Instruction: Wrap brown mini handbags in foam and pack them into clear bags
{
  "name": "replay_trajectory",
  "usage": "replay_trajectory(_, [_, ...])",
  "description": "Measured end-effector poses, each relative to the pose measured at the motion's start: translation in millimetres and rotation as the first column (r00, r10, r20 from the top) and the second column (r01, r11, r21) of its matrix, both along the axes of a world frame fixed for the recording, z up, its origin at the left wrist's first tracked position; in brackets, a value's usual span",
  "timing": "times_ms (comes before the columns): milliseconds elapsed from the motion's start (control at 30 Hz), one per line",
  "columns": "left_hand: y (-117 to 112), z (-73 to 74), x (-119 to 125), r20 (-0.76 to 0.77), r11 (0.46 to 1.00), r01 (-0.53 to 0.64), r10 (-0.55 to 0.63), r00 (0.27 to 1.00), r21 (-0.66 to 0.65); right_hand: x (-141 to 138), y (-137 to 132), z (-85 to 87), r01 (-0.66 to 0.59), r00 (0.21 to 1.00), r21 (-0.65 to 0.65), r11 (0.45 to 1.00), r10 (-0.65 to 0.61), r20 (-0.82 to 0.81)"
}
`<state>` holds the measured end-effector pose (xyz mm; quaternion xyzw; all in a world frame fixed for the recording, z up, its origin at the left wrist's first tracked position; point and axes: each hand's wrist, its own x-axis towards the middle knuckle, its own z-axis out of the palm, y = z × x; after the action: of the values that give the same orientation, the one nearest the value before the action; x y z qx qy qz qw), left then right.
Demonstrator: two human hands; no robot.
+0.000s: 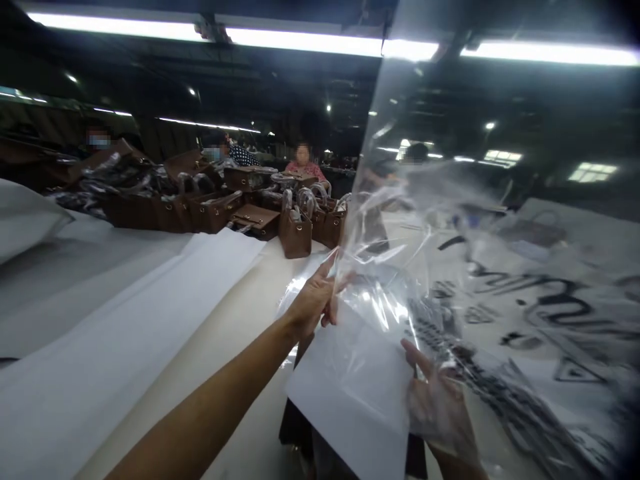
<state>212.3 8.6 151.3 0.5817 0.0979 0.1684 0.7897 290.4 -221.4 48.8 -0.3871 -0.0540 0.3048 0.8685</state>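
Note:
My left hand (313, 303) pinches the left edge of a large clear plastic bag (430, 220) that stands up in front of me, black print showing on its right part. My right hand (440, 403) is behind the plastic, fingers curled round the bag's lower part, next to a white sheet (357, 390) that shows through or lies in the bag. A dark brown object (295, 427) sits below the white sheet, mostly hidden.
Several brown handbags (295, 233) stand in a row across the cream table (235, 333). White sheets (125, 333) lie at the left. Several people sit at the far side of the table, behind the bags.

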Motion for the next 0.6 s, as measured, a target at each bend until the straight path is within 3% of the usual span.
replay_trajectory(100, [2.7, -25.2, 2.7, -0.172, 0.984, -0.129, 0.149, 0.974, 0.123, 2.2, -3.3, 1.8, 0.01, 0.998, -0.015, 1.0, -0.011, -0.069])
replay_trajectory(200, [3.8, -41.2, -3.9, -0.192, 0.958, -0.192, 0.234, 0.953, 0.215, 12.8, -9.6, -5.8, -0.047, 0.983, -0.038, 0.998, 0.04, -0.18])
replay_trajectory(333, [3.1, -43.6, -13.4, -0.189, 0.955, -0.177, 0.224, 0.956, 0.237, 32.6, -15.3, -28.8, -0.082, 0.952, 0.055, 0.995, 0.094, -0.292])
replay_trajectory(433, [0.5, -41.6, -16.6, -0.193, 0.954, -0.183, 0.231, 0.954, 0.236, 45.5, -11.4, -42.5, -0.093, 0.971, 0.053, 0.994, 0.102, -0.217])
replay_trajectory(600, [0.5, -44.4, -17.9, -0.165, 0.922, -0.362, 0.381, 0.91, 0.135, 55.9, 6.4, -45.7, -0.072, 0.986, -0.057, 0.996, 0.063, -0.153])
